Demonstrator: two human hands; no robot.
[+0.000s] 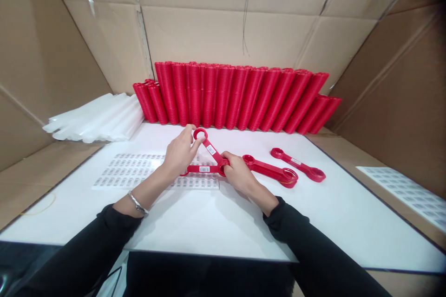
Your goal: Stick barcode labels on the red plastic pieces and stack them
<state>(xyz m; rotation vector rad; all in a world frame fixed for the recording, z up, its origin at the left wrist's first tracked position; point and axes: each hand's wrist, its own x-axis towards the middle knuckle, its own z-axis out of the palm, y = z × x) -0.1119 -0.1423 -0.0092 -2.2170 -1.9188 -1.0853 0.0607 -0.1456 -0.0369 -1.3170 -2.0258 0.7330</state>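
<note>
My left hand (180, 153) pinches the upper ring of a red plastic ring-ended wrench (213, 152), which slants up from my right hand. A barcode label is on its shank. A second red ring-ended wrench (198, 169), also labelled, lies level below it; its left ring is partly hidden by my left hand. My right hand (240, 174) is closed around the rings where the two wrenches overlap at their right ends. Under them lies a clear-backed sheet of barcode labels (130, 167). To the right, a stack of red wrenches (268, 170) rests close to my right hand.
Another labelled red wrench stack (298, 162) lies farther right on the white tabletop (209, 227). Tall red stacks (223, 97) line the back against cardboard walls (216, 28). White plastic sleeves (97, 118) sit back left. More label sheets (404, 192) lie at the right edge.
</note>
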